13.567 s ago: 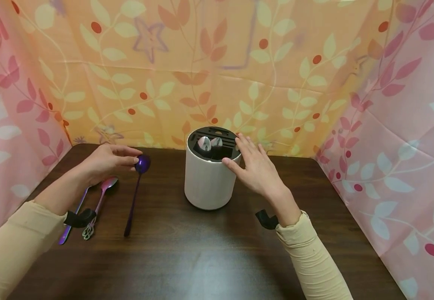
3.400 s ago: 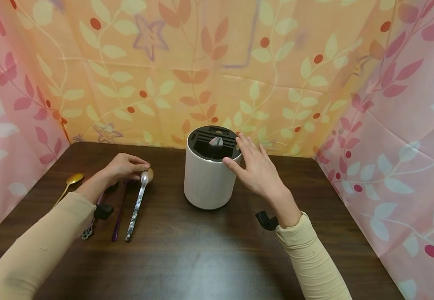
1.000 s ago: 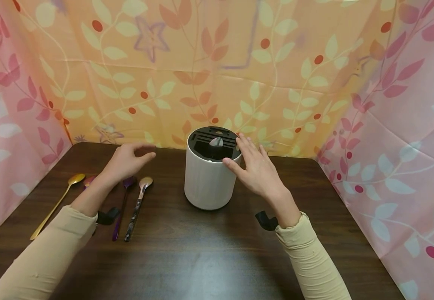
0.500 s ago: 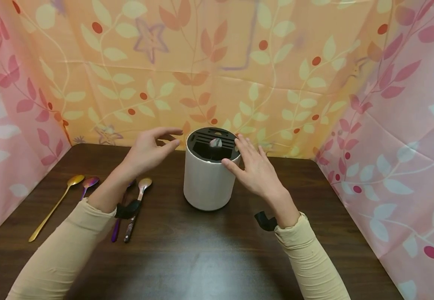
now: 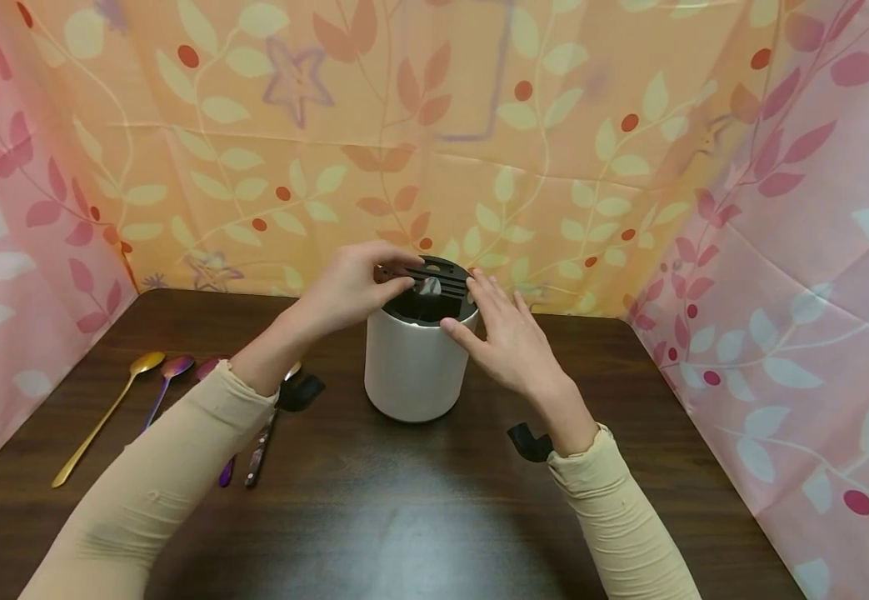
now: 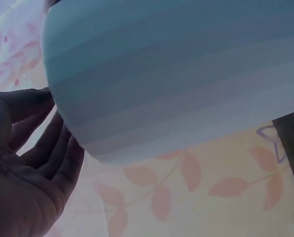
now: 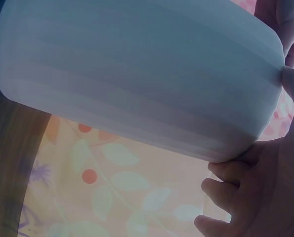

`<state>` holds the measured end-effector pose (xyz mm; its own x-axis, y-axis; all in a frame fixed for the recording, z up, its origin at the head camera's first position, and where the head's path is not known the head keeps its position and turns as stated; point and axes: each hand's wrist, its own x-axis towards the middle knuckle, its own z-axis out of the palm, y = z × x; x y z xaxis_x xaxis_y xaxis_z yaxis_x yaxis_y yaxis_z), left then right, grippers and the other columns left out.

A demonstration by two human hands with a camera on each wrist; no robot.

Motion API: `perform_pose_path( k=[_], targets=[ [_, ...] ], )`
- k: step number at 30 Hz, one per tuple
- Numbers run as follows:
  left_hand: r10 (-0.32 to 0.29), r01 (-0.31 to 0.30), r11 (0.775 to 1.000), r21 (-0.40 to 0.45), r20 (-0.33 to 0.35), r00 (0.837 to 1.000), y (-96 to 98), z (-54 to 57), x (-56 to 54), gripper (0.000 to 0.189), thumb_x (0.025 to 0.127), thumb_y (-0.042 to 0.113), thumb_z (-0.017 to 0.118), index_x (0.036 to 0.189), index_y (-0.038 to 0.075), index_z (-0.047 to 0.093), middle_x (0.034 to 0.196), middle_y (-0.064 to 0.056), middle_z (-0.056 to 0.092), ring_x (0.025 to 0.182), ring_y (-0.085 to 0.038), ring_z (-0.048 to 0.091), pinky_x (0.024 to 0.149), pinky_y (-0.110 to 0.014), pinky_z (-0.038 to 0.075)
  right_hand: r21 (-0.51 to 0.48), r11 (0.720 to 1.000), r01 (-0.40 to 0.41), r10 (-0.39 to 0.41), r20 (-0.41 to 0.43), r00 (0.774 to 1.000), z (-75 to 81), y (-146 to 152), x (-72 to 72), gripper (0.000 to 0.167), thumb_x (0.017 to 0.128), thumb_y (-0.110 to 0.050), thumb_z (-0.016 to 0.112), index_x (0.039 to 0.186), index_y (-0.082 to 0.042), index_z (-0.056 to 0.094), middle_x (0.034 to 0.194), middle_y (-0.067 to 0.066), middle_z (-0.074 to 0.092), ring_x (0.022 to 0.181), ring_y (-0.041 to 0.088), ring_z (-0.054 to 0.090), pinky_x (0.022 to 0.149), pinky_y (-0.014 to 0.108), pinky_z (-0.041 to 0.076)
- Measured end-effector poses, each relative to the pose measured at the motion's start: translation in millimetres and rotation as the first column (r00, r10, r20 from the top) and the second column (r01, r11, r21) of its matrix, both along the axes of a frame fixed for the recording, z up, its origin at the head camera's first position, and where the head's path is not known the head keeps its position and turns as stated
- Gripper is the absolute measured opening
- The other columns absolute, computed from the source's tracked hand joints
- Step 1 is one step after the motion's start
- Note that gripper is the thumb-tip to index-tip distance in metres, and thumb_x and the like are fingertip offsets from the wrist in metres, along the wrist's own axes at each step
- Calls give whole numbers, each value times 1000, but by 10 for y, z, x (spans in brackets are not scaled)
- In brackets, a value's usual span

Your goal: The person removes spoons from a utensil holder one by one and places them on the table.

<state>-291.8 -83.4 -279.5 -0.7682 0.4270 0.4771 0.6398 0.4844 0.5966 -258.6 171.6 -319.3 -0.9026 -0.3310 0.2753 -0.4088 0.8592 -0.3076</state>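
Note:
A white utensil holder (image 5: 415, 375) with a black slotted top stands near the middle of the table. One shiny spoon bowl (image 5: 430, 287) sticks up from its opening. My left hand (image 5: 352, 287) reaches over the holder's left rim, thumb and fingers apart beside that spoon bowl; I see no grip on it. My right hand (image 5: 512, 337) rests with extended fingers on the right rim. In the left wrist view, my left fingers (image 6: 55, 153) are at the holder's top end. The right wrist view has my right hand (image 7: 265, 192) against the rim.
Left on the dark table (image 5: 419, 517) lie a gold spoon (image 5: 107, 415), a purple-iridescent spoon (image 5: 172, 371), a pinkish spoon (image 5: 207, 367), a purple handle (image 5: 227, 472) and a dark-patterned spoon (image 5: 260, 454). My left forearm partly covers several. Patterned curtains (image 5: 404, 125) enclose the table.
Over the longer span, spoons left the holder for the table, the dark-patterned one latest. Since then my left hand has moved right, from above the spoons to the holder. My right hand stays put.

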Motion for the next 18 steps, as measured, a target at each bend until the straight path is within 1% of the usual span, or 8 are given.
perform_pose_path(
  k=[4,8,12,18],
  targets=[
    [-12,12,998,-63,9,1000,73,16,-33,29,95,7,77,124,5,75,120,-11,73,103,-24,71,89,-42,59,5,1000,-1,1,6,1000,4,-4,7,95,99,-80,34,166,-13,27,173,-2,17,160,18,12,130,51,4],
    [-8,9,993,-117,14,1000,131,6,-62,31,94,7,78,125,6,75,120,-11,73,101,-24,71,87,-42,59,6,1000,2,-2,8,1000,3,-2,2,94,99,-80,33,166,-13,26,173,0,18,160,18,12,130,51,4],
    [-6,8,991,-132,17,1000,185,-16,-79,31,94,8,79,125,5,75,120,-11,73,100,-24,72,86,-41,60,4,1000,-3,3,6,1000,3,1,4,94,100,-79,34,166,-13,26,173,0,18,160,18,12,129,53,5],
    [-5,5,994,-114,2,1000,231,-53,-88,29,93,6,79,121,4,76,117,-12,73,99,-24,71,87,-40,59,5,1000,-6,6,7,1000,-5,7,2,94,100,-79,33,166,-13,25,174,1,18,160,19,12,129,53,4]
  ],
)
